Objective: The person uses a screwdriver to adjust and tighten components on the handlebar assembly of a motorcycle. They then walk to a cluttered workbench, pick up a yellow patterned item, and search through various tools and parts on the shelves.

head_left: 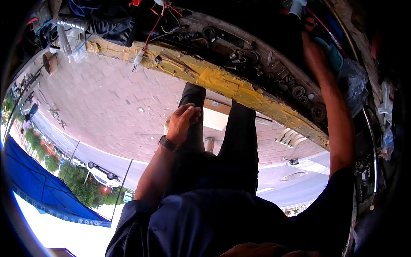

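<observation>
My left hand is above my left leg, with a dark watch on its wrist. Its fingers are curled in with the thumb against them; whatever they may hold is hidden. My right arm stretches up to the far right, where my right hand runs into deep shadow. Its fingers cannot be made out. Next to it are a blue-green item and a clear plastic bag. A grey-white cylindrical piece shows above the hand.
A bench edge with yellow tape crosses in front of me. Behind it a dark tray holds several rings, bolts and small metal parts. A white connector hangs on wires over the edge. Below, a cardboard box lies on the paving.
</observation>
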A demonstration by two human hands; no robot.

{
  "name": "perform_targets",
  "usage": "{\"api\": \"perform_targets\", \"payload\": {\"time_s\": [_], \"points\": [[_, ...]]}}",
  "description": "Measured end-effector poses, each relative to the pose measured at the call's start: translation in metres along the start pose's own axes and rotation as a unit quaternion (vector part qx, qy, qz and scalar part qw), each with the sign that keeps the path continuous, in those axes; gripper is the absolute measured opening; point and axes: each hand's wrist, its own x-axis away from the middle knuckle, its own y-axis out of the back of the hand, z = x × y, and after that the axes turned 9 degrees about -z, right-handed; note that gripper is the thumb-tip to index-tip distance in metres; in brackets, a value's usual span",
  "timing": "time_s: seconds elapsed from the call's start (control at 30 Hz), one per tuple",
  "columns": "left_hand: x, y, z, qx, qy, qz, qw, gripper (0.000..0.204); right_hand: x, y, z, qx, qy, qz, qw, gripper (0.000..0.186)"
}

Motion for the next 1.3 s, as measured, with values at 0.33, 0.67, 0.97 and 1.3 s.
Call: {"api": "perform_targets", "payload": {"time_s": [0.33,0.67,0.97,1.3], "points": [[0.004,0.003,0.004,-0.001,0.027,-0.019,0.999,0.04,0.007,0.022,0.003,-0.051,-0.081,-0.029,0.995,0.08],[0.013,-0.022,-0.014,-0.036,0.023,-0.009,0.999,0.039,-0.01,0.047,-0.002,-0.181,-0.084,-0.048,0.979,0.057],[0.012,-0.035,-0.014,-0.071,0.026,-0.009,0.997,0.041,-0.012,0.059,-0.022,-0.278,0.008,-0.07,0.958,0.057],[0.019,-0.043,-0.017,-0.056,0.026,0.002,0.998,0.04,0.009,0.018,-0.003,0.027,0.038,0.005,0.999,0.021]]}}
